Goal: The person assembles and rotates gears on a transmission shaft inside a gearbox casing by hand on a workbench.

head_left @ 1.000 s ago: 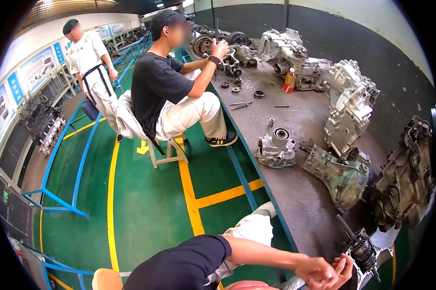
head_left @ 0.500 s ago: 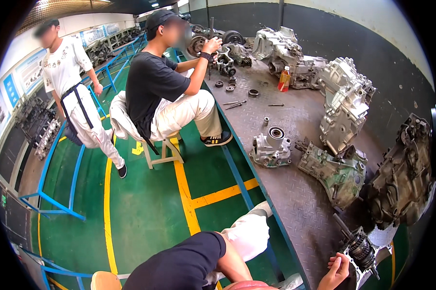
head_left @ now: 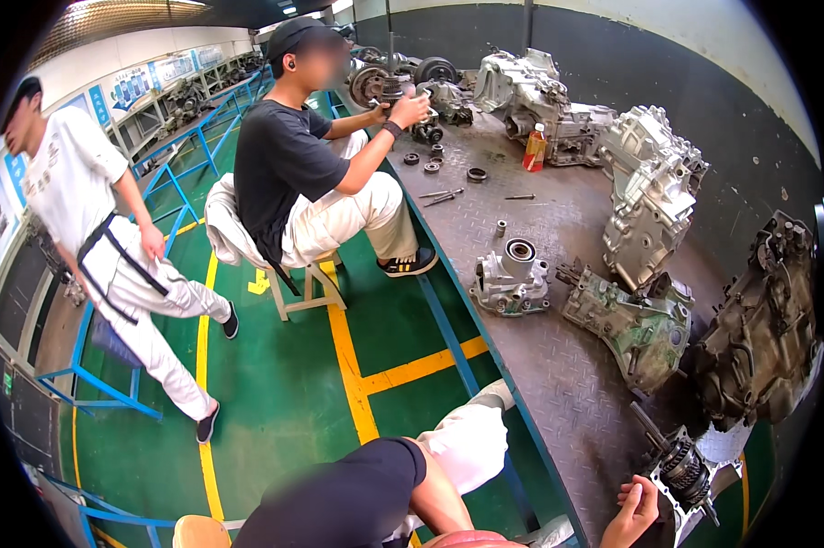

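From the head view, one of the hands (head_left: 633,513), which side I cannot tell, rests half-curled beside the gear shaft (head_left: 681,475) on the table (head_left: 558,384), gripping nothing; the other is hidden. Judging by this, dismantling continues; next needs a firm grasp.

Gear shaft (head_left: 681,470) before gearbox housing (head_left: 761,333)

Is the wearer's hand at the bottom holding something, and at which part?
Only one hand shows. Its fingers rest against the lower edge of the gear shaft assembly on the metal bench. A closed hold cannot be told.
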`<move>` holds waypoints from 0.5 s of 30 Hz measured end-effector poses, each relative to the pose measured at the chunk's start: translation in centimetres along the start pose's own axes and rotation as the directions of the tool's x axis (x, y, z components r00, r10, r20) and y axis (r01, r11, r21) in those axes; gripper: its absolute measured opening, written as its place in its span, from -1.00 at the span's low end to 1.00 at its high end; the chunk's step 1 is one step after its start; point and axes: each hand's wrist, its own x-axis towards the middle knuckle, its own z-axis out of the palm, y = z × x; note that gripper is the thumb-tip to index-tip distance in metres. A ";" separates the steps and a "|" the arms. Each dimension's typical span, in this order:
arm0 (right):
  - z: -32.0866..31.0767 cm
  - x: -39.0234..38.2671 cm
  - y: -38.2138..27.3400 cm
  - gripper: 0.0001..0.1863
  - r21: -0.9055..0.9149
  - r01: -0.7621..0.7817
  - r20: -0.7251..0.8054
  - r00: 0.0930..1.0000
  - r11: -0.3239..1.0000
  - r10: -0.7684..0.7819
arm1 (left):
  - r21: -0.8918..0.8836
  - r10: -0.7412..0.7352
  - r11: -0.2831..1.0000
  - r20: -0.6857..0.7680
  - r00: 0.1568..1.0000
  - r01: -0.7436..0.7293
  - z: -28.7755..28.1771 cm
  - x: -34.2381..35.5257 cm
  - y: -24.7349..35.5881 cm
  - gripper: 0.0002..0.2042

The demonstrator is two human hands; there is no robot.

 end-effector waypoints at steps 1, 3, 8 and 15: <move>0.0 0.0 0.2 -0.75 0.029 -0.018 0.007 1.000 0.999 0.017 | 0.008 0.002 1.000 0.009 1.000 -0.002 -0.2 0.0 0.1 -0.63; 0.1 0.0 0.1 -0.75 0.026 -0.017 0.012 1.000 1.000 0.017 | 0.022 0.010 1.000 0.019 1.000 -0.010 -0.4 0.0 0.1 -0.64; 0.2 0.0 -0.1 -0.75 0.001 -0.007 0.010 1.000 1.000 0.007 | 0.059 0.025 0.998 0.023 0.999 -0.026 -0.8 0.2 0.4 -0.66; 0.3 0.0 -0.3 -0.76 -0.023 -0.011 0.020 1.000 1.000 0.011 | 0.095 0.032 0.995 0.042 0.999 -0.036 -1.0 0.1 0.7 -0.69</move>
